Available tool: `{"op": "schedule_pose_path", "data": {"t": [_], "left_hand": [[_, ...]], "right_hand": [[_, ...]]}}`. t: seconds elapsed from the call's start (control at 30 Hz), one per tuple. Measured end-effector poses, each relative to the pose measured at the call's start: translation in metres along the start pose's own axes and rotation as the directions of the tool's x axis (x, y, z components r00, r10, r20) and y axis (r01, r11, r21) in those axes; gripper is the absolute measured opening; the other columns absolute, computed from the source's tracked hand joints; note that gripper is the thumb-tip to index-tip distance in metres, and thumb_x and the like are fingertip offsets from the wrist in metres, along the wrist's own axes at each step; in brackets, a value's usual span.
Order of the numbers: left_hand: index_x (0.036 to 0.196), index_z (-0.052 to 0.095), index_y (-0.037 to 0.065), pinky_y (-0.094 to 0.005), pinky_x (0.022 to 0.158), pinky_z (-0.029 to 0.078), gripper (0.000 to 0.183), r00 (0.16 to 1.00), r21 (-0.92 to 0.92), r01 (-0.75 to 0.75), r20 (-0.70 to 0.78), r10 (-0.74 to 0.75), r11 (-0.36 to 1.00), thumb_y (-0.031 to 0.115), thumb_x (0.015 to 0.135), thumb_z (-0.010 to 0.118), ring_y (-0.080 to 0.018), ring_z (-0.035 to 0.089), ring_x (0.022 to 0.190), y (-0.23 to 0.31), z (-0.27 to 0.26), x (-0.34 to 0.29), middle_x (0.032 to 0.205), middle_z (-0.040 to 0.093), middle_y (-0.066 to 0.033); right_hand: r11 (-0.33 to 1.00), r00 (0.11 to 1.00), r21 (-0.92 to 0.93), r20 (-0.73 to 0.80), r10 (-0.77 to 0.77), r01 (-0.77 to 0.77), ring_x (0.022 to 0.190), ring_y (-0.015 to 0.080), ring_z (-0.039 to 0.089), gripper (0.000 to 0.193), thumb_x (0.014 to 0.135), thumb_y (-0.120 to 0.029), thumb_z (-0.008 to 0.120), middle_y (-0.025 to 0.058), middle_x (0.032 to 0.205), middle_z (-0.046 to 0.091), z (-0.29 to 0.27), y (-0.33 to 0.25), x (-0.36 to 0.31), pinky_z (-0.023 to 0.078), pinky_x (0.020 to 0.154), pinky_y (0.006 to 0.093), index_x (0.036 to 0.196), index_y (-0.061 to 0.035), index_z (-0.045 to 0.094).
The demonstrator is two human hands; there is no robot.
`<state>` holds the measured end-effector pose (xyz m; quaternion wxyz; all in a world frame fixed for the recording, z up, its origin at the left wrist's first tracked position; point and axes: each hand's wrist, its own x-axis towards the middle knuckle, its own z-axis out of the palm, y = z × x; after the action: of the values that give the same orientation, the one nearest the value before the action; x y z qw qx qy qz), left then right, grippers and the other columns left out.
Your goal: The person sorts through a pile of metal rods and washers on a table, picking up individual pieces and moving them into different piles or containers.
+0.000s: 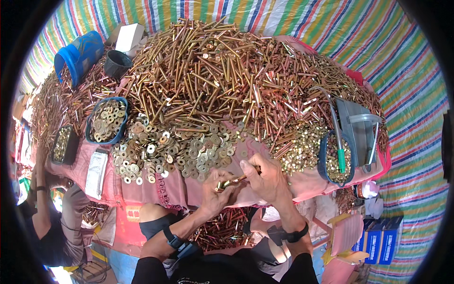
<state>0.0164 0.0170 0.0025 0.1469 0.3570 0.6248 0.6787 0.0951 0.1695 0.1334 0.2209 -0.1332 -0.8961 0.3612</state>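
Over the near edge of the table, both my hands are closed on a brass-coloured bolt (231, 182) that lies slantwise between them. My left hand (215, 196) cradles its lower left end, where a shiny wider part shows between thumb and fingers. My right hand (267, 180) is wrapped around the upper right end, and its fingers hide part of the shaft. Just beyond my hands spreads a heap of flat round washers (203, 151). Small brass-coloured nuts (298, 151) lie piled beyond my right hand.
A big mound of long bolts (198, 71) covers the back. Tubs of washers (108, 120) and nuts (336, 156) flank the heaps. A grey dustpan (354, 128), blue bucket (78, 57) and black cup (117, 64) stand around it. Another person's arm (42, 199) reaches in at left.
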Motion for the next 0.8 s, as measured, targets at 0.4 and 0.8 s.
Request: {"op": "schedule_pose_path", "data": {"t": [0.4,0.8], "left_hand": [[0.113,0.071,0.001,-0.0340,0.084,0.052,0.023,0.999,-0.121,0.034,-0.037,-0.038,0.992,0.003,0.091,0.079,-0.0204,0.065,0.097,-0.007,0.001,-0.005,0.110,0.069,-0.0092],[0.116,0.060,-0.001,-0.0275,0.080,0.056,0.016,0.985,-0.356,0.128,-0.066,-0.161,0.926,0.002,0.102,0.067,-0.0128,0.066,0.089,-0.014,0.012,-0.005,0.102,0.067,-0.0065]], "right_hand": [[0.998,0.974,0.008,0.217,-0.060,0.060,0.074,0.0426,0.068,0.031,0.103,-0.033,0.065,0.0204,0.080,0.068,0.028,0.019,-0.003,0.052,0.065,0.0485,0.104,-0.0022,0.061],[0.806,0.901,-0.404,-0.217,0.376,-0.434,0.071,0.0265,0.068,0.069,0.083,-0.034,0.088,0.0119,0.081,0.071,-0.069,0.107,-0.101,0.057,0.067,0.0390,0.135,-0.0024,0.057]]}}
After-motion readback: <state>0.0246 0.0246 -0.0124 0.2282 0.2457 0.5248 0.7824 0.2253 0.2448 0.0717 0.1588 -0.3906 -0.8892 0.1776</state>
